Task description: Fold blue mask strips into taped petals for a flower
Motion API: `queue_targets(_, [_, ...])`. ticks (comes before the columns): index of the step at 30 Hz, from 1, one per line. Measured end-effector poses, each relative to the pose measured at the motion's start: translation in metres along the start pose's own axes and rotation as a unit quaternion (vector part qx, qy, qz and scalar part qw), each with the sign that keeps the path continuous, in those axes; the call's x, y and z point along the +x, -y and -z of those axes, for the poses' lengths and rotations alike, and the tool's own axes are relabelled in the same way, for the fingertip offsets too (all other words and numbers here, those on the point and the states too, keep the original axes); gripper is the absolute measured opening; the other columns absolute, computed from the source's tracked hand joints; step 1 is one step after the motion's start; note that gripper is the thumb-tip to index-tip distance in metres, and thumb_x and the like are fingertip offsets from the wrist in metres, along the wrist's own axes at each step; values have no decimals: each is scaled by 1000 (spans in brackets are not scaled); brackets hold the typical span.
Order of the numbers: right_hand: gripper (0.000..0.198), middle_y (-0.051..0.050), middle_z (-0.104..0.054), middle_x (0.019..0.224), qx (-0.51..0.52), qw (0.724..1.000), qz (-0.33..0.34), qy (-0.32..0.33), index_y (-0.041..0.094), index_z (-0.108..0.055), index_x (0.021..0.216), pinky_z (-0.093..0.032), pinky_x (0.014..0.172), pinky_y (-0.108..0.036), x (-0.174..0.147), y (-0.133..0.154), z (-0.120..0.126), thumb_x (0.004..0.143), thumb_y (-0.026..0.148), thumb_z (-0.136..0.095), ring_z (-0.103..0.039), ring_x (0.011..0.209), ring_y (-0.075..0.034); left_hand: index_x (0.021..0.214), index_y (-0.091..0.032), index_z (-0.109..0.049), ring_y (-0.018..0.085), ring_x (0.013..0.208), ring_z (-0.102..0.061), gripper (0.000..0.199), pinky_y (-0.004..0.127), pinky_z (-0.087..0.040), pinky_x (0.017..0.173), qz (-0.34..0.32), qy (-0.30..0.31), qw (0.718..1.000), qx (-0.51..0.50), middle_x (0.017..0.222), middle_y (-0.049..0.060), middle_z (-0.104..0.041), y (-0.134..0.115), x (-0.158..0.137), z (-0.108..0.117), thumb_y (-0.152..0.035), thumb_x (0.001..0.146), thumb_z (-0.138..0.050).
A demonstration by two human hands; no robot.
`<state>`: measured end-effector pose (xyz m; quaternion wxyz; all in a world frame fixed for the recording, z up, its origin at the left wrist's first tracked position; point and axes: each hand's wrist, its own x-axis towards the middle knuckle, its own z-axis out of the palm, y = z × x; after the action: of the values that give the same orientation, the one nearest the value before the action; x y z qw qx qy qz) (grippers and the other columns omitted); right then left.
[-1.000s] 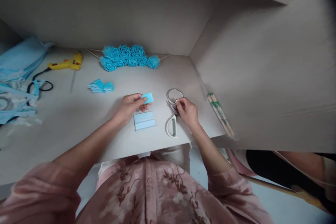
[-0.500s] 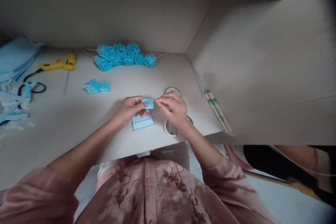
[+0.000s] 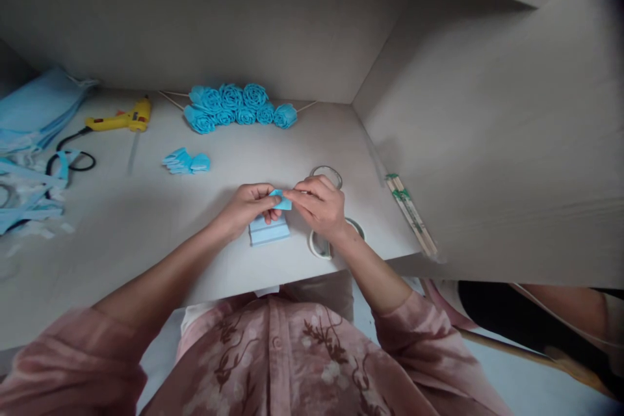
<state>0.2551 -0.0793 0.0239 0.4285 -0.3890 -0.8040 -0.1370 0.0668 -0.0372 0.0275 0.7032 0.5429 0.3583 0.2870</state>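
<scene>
My left hand pinches a small bright-blue fabric piece between thumb and fingers, just above the table. The fingertips of my right hand are drawn together on the upper edge of that same piece; its top corner is hidden beneath them. Under my left hand lies a pale-blue pleated strip, flat on the table. Two tape rolls are close to my right hand: one roll behind it, and a white-rimmed roll partly covered by my wrist.
Blue fabric roses on sticks lie along the back wall. Blue petal pieces sit left of centre. A yellow glue gun, cut scraps and stacked blue masks are further left. Packaged sticks lean by the right wall.
My right hand has moved left, and its fingertips now meet the blue fabric piece, where a small gap was before. The whole view has shifted slightly.
</scene>
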Motion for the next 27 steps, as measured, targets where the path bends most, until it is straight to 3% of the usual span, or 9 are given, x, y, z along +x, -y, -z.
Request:
queue_targets(12, [23,-7,-68,94,117,985,-87,92,23,-74,105,-50,74,-35,-2,5,10,90,23,-57,-59,87,-19,73,-13,-66,11,56,-59,24,22,-45,52,-13,-9,999,-36,66,3,-67,5,3,3,-35,71,-73])
queue_targets(15, [25,-6,-67,102,174,966,-164,102,25,-73,108,-51,82,-37,5,3,17,93,26,-53,-60,96,-19,73,-13,-65,11,55,-59,24,22,-45,52,-10,-12,999,-30,66,3,-66,3,4,4,-36,70,-73])
queue_targets(19, [31,-6,-68,116,255,918,-264,149,26,-65,122,-51,87,-33,16,-4,20,94,28,-54,-61,107,-17,70,-14,-63,9,52,-56,24,22,-44,51,-22,-3,1000,15,62,1,-65,2,4,5,-37,72,-71])
queue_targets(22, [37,-3,-70,107,301,887,-267,225,24,-61,127,-51,86,-29,24,-10,17,90,27,-58,-64,96,-14,68,-15,-62,8,50,-53,24,22,-43,52,-34,4,997,62,60,0,-63,3,3,5,-37,73,-70])
queue_targets(27, [37,2,-65,85,286,886,-226,286,24,-62,123,-48,78,-26,36,-17,8,87,18,-58,-59,78,-11,73,-15,-62,9,51,-52,25,22,-44,52,-60,-42,995,64,60,-1,-61,3,4,4,-38,73,-71])
